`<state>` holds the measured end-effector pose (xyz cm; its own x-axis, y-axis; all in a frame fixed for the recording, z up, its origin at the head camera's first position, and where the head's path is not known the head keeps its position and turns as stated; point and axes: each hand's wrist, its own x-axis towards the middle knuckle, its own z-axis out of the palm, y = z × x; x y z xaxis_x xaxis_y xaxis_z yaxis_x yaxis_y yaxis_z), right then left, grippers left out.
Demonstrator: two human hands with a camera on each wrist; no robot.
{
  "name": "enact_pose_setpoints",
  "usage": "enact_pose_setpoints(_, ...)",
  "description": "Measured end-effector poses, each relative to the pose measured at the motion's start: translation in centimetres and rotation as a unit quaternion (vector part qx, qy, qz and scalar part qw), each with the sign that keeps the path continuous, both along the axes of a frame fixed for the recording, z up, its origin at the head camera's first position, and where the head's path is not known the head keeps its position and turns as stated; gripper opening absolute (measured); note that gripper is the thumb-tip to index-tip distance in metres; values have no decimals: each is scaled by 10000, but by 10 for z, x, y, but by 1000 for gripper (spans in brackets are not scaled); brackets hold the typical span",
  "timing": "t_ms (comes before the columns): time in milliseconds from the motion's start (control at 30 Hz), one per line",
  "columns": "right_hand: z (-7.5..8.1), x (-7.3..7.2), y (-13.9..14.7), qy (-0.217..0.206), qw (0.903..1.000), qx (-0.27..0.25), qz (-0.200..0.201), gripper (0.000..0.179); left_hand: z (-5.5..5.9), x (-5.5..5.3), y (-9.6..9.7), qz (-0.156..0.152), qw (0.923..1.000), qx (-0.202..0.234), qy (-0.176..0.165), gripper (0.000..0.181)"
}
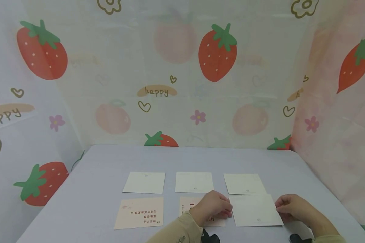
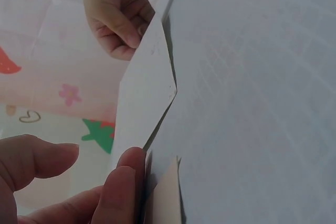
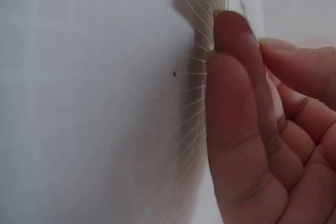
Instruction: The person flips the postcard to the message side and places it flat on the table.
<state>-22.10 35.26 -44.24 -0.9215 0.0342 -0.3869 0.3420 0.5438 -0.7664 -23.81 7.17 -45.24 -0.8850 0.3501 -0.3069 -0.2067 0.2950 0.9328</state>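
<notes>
A blank-looking white card with a tiny mark lies in the front row at the right, its far edge meeting the card behind it. At its right edge, my right hand pinches the card between thumb and fingers. My left hand is at the opposite edge; in the left wrist view its fingertips touch the card while the thumb stands apart. Beneath the left hand is a printed card, partly covered. Another printed card, its text upside down, lies at the front left.
Behind these lie three white cards in a row: left, middle and right. All rest on a pale table. Curtains with strawberry prints enclose its back and sides.
</notes>
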Motion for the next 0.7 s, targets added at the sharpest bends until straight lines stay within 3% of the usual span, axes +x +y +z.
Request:
enact_pose_setpoints(333, 2, -2, -3, -151, 9987, 472, -88, 4, 0, 0, 2, -40, 9998, -170, 22, 6)
enact_pose_setpoints(700, 4, 0, -6, -120, 9978, 643, -97, 4, -2, 1, 1, -109, 9998, 118, -129, 7)
